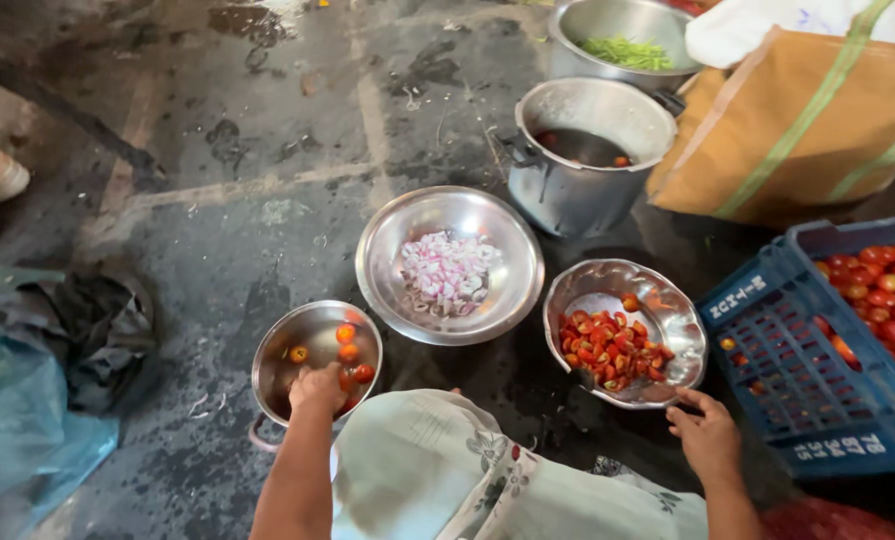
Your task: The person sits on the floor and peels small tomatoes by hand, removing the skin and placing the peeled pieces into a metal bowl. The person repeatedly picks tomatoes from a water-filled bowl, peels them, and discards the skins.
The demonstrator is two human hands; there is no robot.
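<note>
Head view looks down at a wet, dark floor [267,200] with several metal vessels around the person's knees. On the left, the left hand [317,388] reaches into a small steel pot [277,350] of water where whole tomatoes [347,352] float; the fingers are dipped among them and curled, but I cannot tell whether they have closed on one. On the right, the right hand [705,432] rests with its fingers loose and spread, fingertips touching the near rim of a scalloped steel bowl [667,310] that holds chopped tomato pieces [609,350]; it grasps nothing. Between the pot and this bowl, a little farther off, sits a larger round steel bowl [387,260] with chopped onion [447,272] heaped in its middle. Behind it stands a tall steel cooking pot [567,195] with dark liquid inside, and beyond that a pan [577,40] with green vegetable strips. A blue plastic crate [797,340] full of tomatoes stands at the far right, just beside the scalloped bowl, with a brown sack [767,140] above it. A blue plastic bag [17,410] lies at the left edge.
</note>
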